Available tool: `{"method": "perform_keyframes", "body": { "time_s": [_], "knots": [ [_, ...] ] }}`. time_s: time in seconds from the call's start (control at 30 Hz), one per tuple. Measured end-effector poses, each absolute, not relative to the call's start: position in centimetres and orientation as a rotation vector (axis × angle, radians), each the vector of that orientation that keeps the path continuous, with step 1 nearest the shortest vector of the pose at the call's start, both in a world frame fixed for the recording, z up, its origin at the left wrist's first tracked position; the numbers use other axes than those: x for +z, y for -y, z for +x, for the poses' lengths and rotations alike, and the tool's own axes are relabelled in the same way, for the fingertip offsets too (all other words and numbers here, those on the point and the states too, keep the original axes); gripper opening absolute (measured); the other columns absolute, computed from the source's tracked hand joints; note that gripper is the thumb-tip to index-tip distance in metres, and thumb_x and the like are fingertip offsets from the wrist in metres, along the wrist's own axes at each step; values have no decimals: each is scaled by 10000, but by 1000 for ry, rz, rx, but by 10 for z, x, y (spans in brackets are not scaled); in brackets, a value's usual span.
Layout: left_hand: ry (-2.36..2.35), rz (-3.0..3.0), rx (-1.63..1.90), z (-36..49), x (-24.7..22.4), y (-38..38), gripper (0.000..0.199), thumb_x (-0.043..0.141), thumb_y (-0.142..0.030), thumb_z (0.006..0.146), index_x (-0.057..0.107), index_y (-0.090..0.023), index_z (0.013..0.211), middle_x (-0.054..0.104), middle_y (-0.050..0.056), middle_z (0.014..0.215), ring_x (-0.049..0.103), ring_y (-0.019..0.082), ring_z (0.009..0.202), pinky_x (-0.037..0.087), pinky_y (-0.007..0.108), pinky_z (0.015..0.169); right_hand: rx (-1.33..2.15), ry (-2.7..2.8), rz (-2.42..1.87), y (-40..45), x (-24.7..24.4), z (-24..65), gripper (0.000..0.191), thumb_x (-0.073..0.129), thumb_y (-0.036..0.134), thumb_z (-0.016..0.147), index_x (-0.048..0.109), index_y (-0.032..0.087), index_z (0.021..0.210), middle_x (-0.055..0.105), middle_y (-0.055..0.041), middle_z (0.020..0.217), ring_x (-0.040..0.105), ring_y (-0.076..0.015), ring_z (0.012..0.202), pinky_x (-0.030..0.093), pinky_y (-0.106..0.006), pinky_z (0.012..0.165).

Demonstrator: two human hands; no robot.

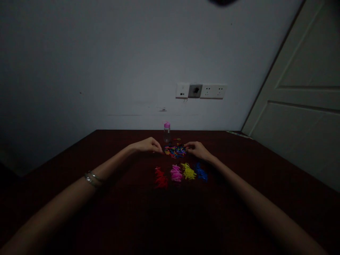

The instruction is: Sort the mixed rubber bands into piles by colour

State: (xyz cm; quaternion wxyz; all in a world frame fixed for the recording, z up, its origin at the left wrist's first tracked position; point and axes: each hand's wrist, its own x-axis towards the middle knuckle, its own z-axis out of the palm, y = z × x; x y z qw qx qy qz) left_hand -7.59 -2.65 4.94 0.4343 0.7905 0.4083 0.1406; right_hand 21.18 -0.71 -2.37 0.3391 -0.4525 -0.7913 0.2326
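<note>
A mixed pile of small coloured elastic bands [175, 152] lies on the dark table between my hands. At its left edge is my left hand [152, 145], with fingers closed in a pinch; whatever is between the fingertips is too small and dark to make out. My right hand [196, 149] touches the pile's right side, thumb and fingers drawn together, their tips partly lost in the dark bands. Nearer to me lie sorted heaps side by side: red bands [160, 178], pink bands [176, 173], yellow bands [188, 171] and blue bands [201, 172].
Behind the mixed pile stands a clear bottle [166, 135] with a pink cap. A few loose bands [177, 139] lie right of it. The dark red table [119, 212] meets a wall with sockets [212, 91]. A pale panelled door [300, 106] is at right.
</note>
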Motion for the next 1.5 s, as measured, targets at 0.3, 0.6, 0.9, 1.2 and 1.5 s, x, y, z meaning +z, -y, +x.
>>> {"method": "perform_keyframes", "body": {
  "time_s": [0.3,0.6,0.9,1.2,1.5],
  "knots": [
    [-995,1927,142,-91,28,49,209,653,-317,602,690,-143,713,597,19,583,440,73,498,280,185,475,589,2129,-1198,6,-24,215,236,514,208,667,666,129,830,645,-37,721,555,-128,637,422,-227,596],
    [-967,1965,143,-84,13,50,177,630,-280,620,689,-150,725,606,14,592,458,74,511,308,178,486,773,2327,-1071,26,-7,201,209,543,186,671,670,139,831,647,-38,766,553,-128,675,424,-236,624],
    [-970,1960,122,-87,8,50,194,670,-282,577,691,-148,717,626,20,612,482,78,523,309,169,486,805,2417,-1060,34,-8,185,220,587,209,658,674,136,847,622,-16,697,505,-102,588,378,-205,533],
    [-1118,1867,377,-93,5,35,286,670,-382,572,685,-126,698,566,8,533,402,62,454,249,194,445,889,2375,-1045,31,-13,185,214,598,203,651,674,137,839,627,-20,706,498,-97,579,389,-208,538],
    [-1192,1479,921,-106,-17,-12,391,594,-482,644,588,-107,758,305,-77,420,231,27,348,126,184,365,974,2360,-1018,26,-24,183,210,554,197,681,662,130,848,613,-21,684,526,-109,612,406,-216,559]
  ]
}}
